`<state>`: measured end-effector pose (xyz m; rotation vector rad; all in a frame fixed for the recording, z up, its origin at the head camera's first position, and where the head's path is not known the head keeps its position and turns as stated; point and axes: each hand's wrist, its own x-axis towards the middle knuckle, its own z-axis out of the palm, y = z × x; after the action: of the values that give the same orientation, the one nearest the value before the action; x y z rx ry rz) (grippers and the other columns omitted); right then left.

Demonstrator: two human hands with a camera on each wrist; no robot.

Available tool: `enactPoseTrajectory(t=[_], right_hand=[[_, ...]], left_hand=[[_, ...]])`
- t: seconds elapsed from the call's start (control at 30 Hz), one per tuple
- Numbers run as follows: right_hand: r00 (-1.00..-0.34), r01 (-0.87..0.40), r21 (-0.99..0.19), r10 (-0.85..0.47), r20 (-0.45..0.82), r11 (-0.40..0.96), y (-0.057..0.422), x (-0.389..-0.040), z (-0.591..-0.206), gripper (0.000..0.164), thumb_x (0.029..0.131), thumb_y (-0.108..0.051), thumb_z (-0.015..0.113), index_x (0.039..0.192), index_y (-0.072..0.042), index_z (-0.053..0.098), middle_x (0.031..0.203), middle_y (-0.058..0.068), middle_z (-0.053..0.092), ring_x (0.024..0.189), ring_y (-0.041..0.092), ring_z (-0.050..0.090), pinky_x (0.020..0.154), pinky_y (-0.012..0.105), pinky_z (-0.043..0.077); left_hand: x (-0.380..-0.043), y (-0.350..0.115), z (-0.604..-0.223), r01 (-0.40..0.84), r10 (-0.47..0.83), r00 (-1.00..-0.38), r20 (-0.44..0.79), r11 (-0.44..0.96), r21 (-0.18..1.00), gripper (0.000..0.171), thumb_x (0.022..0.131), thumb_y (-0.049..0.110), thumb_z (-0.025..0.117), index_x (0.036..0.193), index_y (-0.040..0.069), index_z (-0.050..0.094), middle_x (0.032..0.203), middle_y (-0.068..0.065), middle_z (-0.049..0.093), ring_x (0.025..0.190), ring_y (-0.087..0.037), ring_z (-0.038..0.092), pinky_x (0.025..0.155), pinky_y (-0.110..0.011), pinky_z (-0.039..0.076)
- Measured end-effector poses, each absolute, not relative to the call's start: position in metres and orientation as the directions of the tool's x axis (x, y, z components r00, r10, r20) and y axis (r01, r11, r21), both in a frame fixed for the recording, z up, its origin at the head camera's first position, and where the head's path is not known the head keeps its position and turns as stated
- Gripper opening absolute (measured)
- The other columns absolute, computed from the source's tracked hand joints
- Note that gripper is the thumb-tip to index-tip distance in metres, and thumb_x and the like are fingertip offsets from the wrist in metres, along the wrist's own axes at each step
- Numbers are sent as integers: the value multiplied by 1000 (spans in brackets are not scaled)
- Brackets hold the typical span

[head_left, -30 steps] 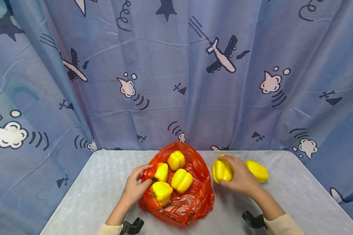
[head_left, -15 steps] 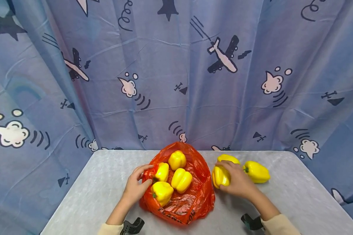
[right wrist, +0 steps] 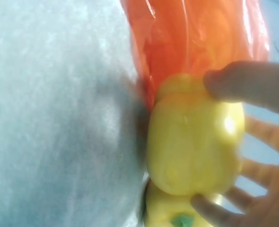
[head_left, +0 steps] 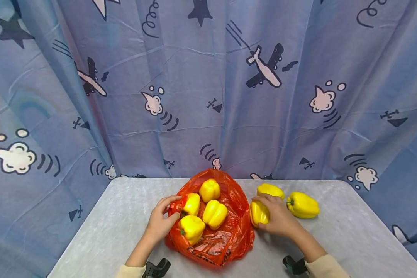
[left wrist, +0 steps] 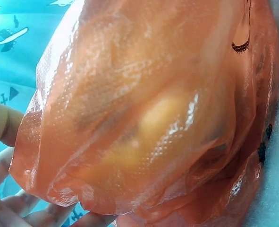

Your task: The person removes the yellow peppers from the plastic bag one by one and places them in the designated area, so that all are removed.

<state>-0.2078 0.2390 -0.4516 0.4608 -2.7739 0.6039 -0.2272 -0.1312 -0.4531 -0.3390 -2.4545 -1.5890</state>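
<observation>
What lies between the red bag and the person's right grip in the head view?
A yellow pepper lies between the red bag and the right grip, which holds it; the head view shows this.

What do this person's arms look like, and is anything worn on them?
The left sleeve and right sleeve are plain cream fabric. A curved black device sits by each wrist: left device, right device. The left grip and right grip are ordinary human hands, ungloved. I see no cables.
</observation>
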Motion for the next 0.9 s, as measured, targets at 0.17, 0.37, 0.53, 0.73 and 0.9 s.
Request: enactPoseTrajectory(t=[0.17,0.37,0.53,0.73,0.9], right_hand=[[-908,-371,-342,-262,326,863,238,-207,-454,74,58,-19,86,127,-12,60,142,20,48,118,45,48,95,68,38],[-914,-362,-336,-259,314,870,238,-206,-454,74,60,-21,86,129,-13,59,142,20,48,118,45,48,94,68,39],[-921,-346,-317,-254,296,883,237,-205,-453,74,62,-24,86,130,-16,58,143,21,47,119,45,48,94,67,41],[-908,-351,-296,-245,340,888,236,-204,-449,68,67,-26,82,129,-15,59,138,19,52,118,43,51,94,62,43],[-888,-355,-325,-207,411,877,233,-203,-440,56,73,-25,77,125,-12,61,127,14,60,114,39,55,93,59,46]], left_hand=[[-226,-131,-452,289,84,-957,279,386,876,41,82,0,64,119,19,67,130,-4,58,121,-22,54,99,-45,43],[-225,-131,-451,289,87,-957,277,382,878,41,82,1,65,119,19,66,131,-4,58,122,-23,54,99,-45,44],[-225,-130,-451,291,88,-956,279,395,871,41,83,2,65,120,19,66,131,-4,58,122,-22,54,100,-46,43],[-226,-131,-452,288,86,-957,278,400,870,41,83,1,64,119,20,67,130,-3,59,122,-22,53,99,-45,43],[-225,-131,-451,284,87,-958,272,391,875,41,83,1,64,119,20,67,130,-3,58,122,-21,53,99,-44,43]])
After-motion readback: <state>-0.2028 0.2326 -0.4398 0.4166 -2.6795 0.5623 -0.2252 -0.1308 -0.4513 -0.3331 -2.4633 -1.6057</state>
